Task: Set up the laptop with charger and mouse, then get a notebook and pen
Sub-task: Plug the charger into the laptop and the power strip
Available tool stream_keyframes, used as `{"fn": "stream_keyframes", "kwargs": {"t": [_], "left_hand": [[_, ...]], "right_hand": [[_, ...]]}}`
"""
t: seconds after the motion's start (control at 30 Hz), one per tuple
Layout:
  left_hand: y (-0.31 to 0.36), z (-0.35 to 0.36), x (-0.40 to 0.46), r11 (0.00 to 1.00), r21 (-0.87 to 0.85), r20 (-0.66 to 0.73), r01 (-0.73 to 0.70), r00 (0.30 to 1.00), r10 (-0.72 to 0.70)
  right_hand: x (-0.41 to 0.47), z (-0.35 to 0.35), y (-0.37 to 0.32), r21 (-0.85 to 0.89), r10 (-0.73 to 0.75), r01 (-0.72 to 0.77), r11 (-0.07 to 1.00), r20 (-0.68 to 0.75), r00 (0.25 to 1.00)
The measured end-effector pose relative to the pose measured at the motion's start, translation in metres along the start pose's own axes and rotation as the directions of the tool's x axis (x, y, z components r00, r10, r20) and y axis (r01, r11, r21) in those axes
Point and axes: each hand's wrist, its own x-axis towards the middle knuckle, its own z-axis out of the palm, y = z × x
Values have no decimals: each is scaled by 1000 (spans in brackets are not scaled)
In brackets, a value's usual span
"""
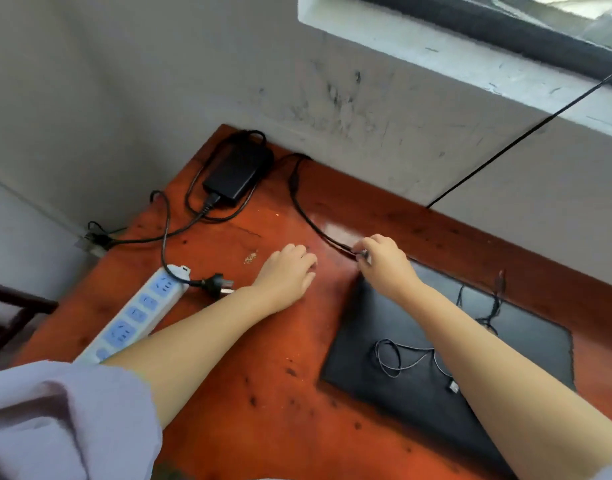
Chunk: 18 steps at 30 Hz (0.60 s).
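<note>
Our right hand pinches the charger plug in a closed grip, just beside the far left corner of the shut laptop. The cable trails back-left to the charger brick. Our left hand rests flat and empty on the tabletop. The right hand looks nearer the laptop's edge; no port is visible.

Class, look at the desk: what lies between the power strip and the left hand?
In the head view, the charger's wall plug lies unplugged on the desk, between the power strip and the left hand.
</note>
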Motion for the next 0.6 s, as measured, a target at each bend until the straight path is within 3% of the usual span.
{"fn": "stream_keyframes", "kwargs": {"t": [0.17, 0.37, 0.5, 0.6], "left_hand": [[-31, 3, -83, 972, -81, -57, 223, 972, -228], [-88, -7, -137, 892, -185, -192, 413, 875, -445], [-134, -8, -150, 843, -101, -235, 529, 810, -537], [-156, 0, -157, 825, -53, -214, 563, 800, -560]], "right_hand": [[0, 32, -83, 26, -238, 236, 971, 120, 964], [-2, 67, -172, -6, -343, 346, 938, 111, 933], [13, 89, -219, -236, -372, 402, 885, 162, 914], [23, 105, -240, -442, -251, 378, 813, 319, 914]]}}
